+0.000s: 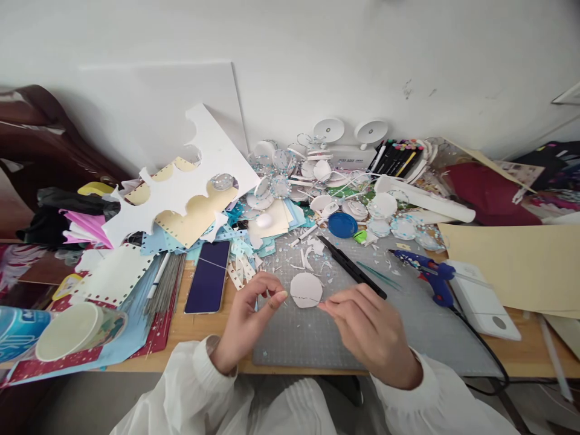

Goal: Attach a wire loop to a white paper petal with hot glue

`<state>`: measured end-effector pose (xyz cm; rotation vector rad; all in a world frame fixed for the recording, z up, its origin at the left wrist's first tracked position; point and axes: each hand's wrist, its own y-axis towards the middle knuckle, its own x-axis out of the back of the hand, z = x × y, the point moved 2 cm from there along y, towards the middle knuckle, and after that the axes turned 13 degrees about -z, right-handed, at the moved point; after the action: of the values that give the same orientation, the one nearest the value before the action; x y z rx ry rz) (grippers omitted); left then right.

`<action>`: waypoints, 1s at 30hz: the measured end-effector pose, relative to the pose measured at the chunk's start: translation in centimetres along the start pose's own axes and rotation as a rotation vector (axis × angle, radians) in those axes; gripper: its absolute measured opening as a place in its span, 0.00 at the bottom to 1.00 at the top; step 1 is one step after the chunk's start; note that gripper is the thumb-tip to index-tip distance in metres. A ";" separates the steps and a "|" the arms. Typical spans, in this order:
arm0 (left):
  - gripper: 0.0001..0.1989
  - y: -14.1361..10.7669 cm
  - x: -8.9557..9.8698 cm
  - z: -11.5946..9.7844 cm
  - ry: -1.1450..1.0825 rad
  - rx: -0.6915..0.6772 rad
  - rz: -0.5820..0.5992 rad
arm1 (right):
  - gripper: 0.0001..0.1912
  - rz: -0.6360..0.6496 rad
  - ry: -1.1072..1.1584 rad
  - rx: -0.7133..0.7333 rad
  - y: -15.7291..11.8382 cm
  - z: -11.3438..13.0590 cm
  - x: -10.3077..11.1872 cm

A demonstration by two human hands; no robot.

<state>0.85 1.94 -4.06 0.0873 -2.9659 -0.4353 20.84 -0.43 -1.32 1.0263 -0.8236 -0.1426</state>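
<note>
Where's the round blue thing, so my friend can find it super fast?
Find the big grey cutting mat, then the black cutter lying on it. Just past the cutter's far end is a flat, dark blue circle. The circles around it are white, and the little scrap beside it is bright green.

A white disc [306,290] lies on the grey cutting mat [290,338] between the two hands' fingers [276,298].

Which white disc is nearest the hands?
The disc directly between the left hand and the right hand, over the grey cutting mat; the other discs are heaped farther back, toward the wall.
</note>
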 end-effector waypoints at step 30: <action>0.03 0.6 0.9 -1.0 -0.118 -0.183 0.101 | 0.11 0.632 0.628 -1.067 -0.1 -1.2 0.1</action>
<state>0.09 2.15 -2.87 -0.1114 -3.0099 -0.7177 21.70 0.32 -1.67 -0.2303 -0.3469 0.2605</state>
